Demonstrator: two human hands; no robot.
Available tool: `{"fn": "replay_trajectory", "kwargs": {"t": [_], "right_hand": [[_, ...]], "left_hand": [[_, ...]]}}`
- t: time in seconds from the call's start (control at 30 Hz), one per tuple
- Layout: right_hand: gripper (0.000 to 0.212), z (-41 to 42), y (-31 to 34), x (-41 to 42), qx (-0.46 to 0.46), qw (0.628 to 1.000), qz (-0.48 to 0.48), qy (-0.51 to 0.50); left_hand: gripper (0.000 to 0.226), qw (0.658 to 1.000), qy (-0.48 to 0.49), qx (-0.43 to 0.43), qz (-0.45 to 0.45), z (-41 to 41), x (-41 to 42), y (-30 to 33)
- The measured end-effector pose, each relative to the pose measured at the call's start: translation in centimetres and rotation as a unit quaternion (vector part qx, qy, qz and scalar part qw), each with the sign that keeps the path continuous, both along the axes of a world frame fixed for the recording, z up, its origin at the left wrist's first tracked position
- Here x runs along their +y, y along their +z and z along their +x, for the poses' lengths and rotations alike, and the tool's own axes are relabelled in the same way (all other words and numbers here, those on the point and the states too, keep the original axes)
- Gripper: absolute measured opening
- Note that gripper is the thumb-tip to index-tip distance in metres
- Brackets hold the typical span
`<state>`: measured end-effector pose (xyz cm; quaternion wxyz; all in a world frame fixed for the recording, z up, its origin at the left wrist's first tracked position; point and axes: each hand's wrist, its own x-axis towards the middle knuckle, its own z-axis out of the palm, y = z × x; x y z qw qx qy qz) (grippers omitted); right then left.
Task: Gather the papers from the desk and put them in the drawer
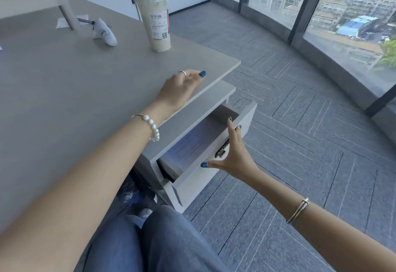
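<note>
The plastic cup [157, 17], standing on the desk [64, 74] at about 12 o'clock from the left hand [179, 88], carries a white label with printed lines too blurred to read and a QR code at the label's 5 o'clock corner. The papers [188, 145] in the open drawer [216, 154] show faint, illegible print.

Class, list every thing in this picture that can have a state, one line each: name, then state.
drawer: pulled open
papers: lying flat inside the drawer
cup: upright on the desk, lid sealed, nearly full
left hand: resting on the desk edge, holding nothing
right hand: open, fingers against the drawer front
</note>
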<state>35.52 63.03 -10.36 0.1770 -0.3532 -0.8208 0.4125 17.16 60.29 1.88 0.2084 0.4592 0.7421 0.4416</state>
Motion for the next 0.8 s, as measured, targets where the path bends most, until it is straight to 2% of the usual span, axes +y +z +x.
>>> {"fn": "replay_trajectory", "kwargs": {"t": [0.4, 0.67, 0.8], "right_hand": [[0.140, -7.7, -0.7, 0.9, 0.024, 0.999, 0.038, -0.006], [0.141, -8.5, -0.7, 1.0, 0.009, 0.998, 0.050, -0.024], [0.132, -7.0, 0.2, 0.2, -0.001, 1.000, 0.023, -0.002]], "left_hand": [[0.038, 0.999, 0.002, -0.038, 0.032, -0.6, 0.4, -0.2], [0.042, 0.999, 0.004, -0.039, 0.018, -0.4, 0.6, -0.2], [0.043, 0.999, 0.000, -0.046, 0.003, -0.2, 0.0, -0.1]]}}
